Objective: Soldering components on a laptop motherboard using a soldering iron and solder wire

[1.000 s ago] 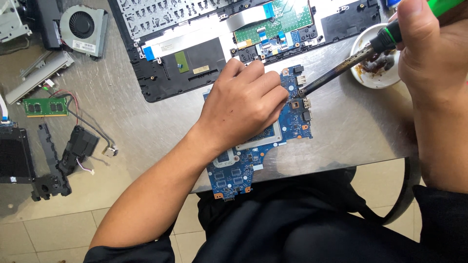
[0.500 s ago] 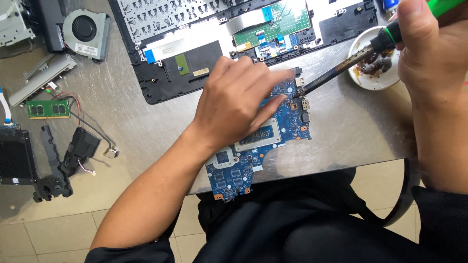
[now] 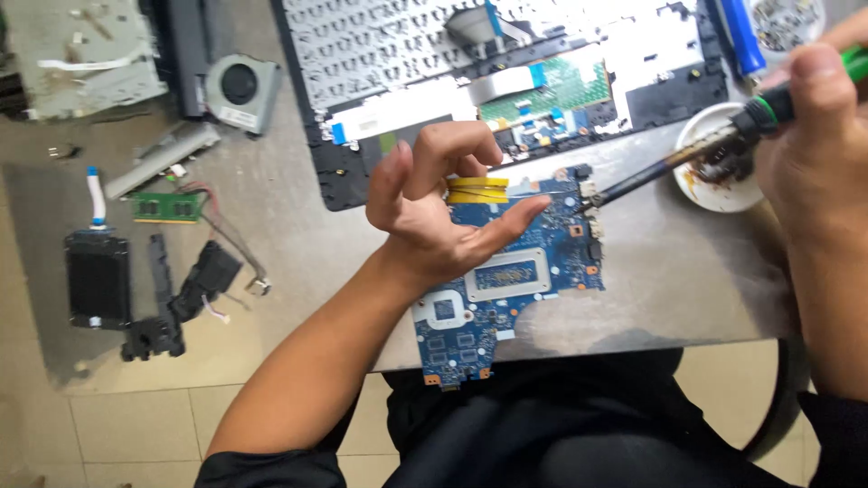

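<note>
A blue laptop motherboard [image 3: 533, 271] lies on the grey table, its lower end hanging over the front edge. My left hand [image 3: 434, 217] is raised over the board's upper left part, fingers curled around a small yellow spool [image 3: 479, 190]. A thin strand runs from the spool towards the right. My right hand [image 3: 814, 154] grips a soldering iron [image 3: 687, 158] with a green handle. The iron's dark tip touches the connector at the board's upper right edge.
An opened laptop base [image 3: 506, 81] with keyboard lies behind the board. A white dish [image 3: 696, 194] with brown residue sits under the iron. At left lie a fan [image 3: 240, 90], a memory stick [image 3: 167, 208], a black speaker [image 3: 203, 276] and a black drive [image 3: 98, 280].
My left hand was resting flat on the board; it has lifted, turned on its side and now shows the yellow spool. The soldering iron stays at the board's right edge.
</note>
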